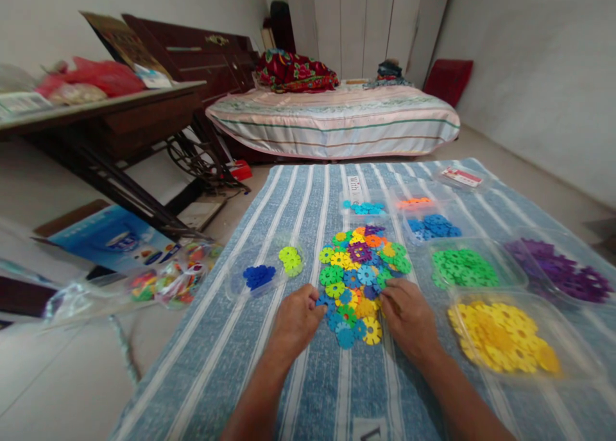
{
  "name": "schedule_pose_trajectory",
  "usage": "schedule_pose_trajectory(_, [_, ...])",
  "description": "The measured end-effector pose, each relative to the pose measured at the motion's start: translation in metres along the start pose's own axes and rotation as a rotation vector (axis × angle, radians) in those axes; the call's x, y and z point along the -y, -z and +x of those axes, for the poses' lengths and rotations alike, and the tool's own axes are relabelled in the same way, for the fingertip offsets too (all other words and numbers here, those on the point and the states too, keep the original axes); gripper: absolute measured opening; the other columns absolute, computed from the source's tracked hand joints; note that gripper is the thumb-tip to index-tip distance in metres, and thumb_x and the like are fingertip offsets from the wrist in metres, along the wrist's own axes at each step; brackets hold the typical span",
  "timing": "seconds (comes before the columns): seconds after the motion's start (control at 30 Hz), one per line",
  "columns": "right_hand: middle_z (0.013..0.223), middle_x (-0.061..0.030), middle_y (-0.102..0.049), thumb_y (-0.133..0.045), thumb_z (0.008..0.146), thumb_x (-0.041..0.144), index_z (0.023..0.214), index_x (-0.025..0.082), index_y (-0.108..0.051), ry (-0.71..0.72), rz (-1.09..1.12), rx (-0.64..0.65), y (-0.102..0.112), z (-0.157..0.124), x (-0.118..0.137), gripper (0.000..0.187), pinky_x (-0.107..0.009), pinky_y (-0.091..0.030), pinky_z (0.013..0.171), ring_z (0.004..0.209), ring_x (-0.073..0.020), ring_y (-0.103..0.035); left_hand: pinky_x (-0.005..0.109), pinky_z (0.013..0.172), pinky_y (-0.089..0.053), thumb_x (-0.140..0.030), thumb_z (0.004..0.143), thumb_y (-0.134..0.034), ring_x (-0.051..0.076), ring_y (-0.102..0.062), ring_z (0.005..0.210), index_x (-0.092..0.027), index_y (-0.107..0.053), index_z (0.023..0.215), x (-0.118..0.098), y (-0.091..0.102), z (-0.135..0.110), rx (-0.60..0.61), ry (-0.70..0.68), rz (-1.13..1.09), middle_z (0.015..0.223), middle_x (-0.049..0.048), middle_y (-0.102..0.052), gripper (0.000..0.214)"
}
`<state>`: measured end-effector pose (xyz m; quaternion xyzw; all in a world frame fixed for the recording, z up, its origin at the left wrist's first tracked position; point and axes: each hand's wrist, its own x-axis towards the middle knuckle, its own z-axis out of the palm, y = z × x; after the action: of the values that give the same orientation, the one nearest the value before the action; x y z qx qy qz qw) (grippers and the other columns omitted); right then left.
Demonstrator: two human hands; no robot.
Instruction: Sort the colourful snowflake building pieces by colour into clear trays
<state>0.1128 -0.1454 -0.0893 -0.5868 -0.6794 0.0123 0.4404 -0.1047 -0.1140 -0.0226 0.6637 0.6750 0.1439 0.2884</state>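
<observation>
A heap of mixed-colour notched plastic discs (359,277) lies in the middle of the striped cloth. At its left edge my left hand (299,319) is closed, thumb and finger pinching a blue notched disc (326,304). My right hand (409,316) rests against the heap's right edge with its fingers curled together; what is between them is hidden. Sorted discs sit in clear containers: yellow discs (500,335) and green discs (464,268) to the right, blue discs (432,227) behind, dark blue discs (258,276) and lime discs (290,261) to the left.
Purple discs (568,277) fill a container at the far right. Light blue discs (366,208) and orange discs (414,202) are in containers at the back. A lidded box (462,176) lies near the far corner. A bed (337,123) and a sewing-machine table (106,110) stand beyond.
</observation>
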Motion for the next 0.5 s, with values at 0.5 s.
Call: schedule_pose_trajectory(0.5, [0.094, -0.0086, -0.064, -0.049, 0.085, 0.019, 0.085, 0.019, -0.065, -0.021, 0.014, 0.005, 0.000, 0.004, 0.004, 0.016, -0.037, -0.050, 0.083, 0.094, -0.0206, -0.058, 0.021, 0.046, -0.039, -0.026, 0.069, -0.056, 0.010, -0.051, 0.045, -0.017, -0.060, 0.077, -0.071, 0.010, 0.012, 0.177, -0.118, -0.418, 0.050, -0.0068, -0.052, 0.013])
